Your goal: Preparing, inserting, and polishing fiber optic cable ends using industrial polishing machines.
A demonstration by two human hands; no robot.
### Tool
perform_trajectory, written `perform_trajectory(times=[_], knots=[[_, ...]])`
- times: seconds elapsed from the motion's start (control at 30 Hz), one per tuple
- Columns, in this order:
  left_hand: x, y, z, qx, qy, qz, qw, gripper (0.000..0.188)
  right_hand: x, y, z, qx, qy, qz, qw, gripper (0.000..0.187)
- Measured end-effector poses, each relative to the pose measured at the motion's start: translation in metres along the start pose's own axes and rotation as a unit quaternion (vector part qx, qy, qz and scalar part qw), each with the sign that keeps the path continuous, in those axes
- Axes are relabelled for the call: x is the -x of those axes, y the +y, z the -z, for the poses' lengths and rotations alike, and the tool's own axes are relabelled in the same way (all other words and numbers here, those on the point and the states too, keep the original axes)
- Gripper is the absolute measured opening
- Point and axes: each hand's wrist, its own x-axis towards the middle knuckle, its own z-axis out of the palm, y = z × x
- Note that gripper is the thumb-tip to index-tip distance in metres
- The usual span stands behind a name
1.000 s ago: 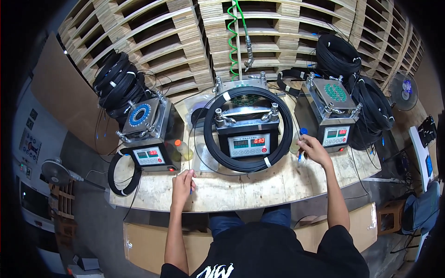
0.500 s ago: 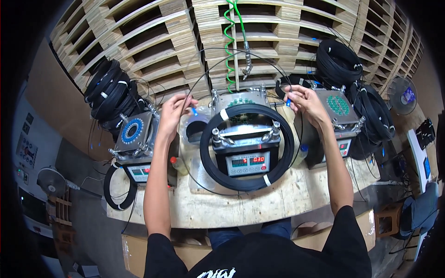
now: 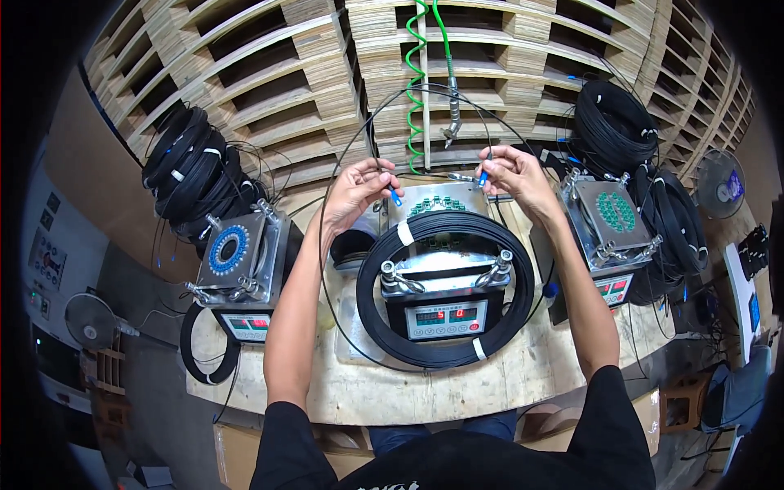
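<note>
My left hand pinches one end of a black cable, with a small blue connector pointing down from the fingertips. Opposite it, my right hand grips the other cable end, and another blue connector shows below the thumb. Both hands are above the metal top plate of the middle polishing machine, apart from each other. A coil of black cable, bound with white ties, hangs around the front of this machine. From the coil, loose cable arcs up past both hands.
Similar machines stand left and right, with blue and green rings of fittings on top. Black cable coils are heaped at far left and far right. Wooden pallets rise behind, with a green coiled air hose in front.
Both hands have come closer together over the middle machine, each still holding its cable end. The whole view has shifted slightly, and the middle machine's red display reads differently.
</note>
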Motion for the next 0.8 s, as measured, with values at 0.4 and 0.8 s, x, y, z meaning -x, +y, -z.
perform_trajectory(times=[0.4,0.8], knots=[[-0.025,-0.002,-0.020,-0.148,-0.016,0.036,0.988,0.040,-0.016,0.026,-0.023,0.081,-0.052,0.003,0.995,0.021],[-0.031,-0.012,-0.031,-0.182,-0.025,-0.042,0.982,0.036,-0.016,0.032,-0.034,0.163,-0.053,0.006,0.985,0.020]])
